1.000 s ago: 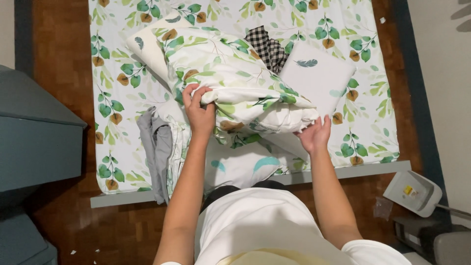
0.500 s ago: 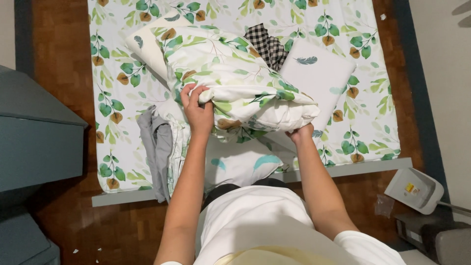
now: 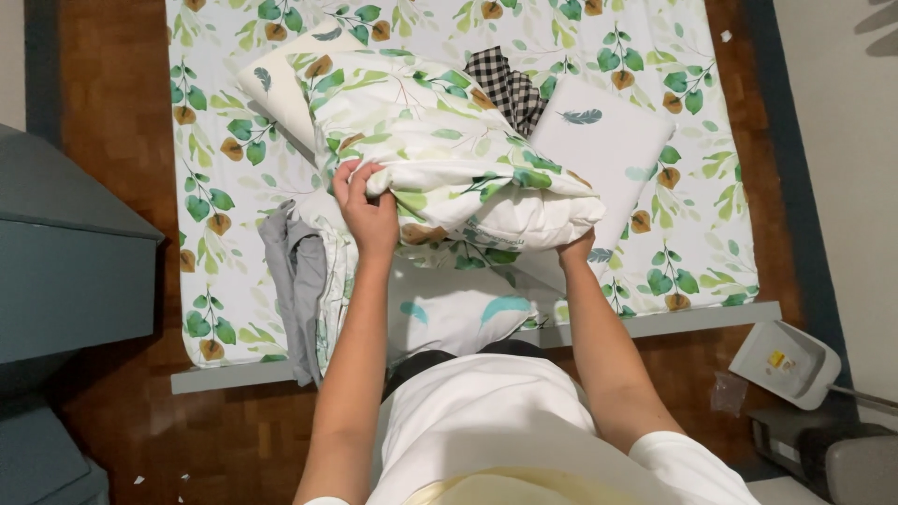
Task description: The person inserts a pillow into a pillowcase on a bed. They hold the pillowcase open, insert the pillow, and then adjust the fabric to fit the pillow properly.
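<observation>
White short-sleeved T-shirt, bare forearms

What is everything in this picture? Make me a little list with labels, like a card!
place: a mattress with a leaf-print sheet, on a wooden floor
left hand: grips the top edge of a folded leaf-print duvet
right hand: under the duvet's right end, mostly hidden
behind the duvet: a white pillow and a black-and-white checked cloth
left of the arms: grey cloth
</observation>
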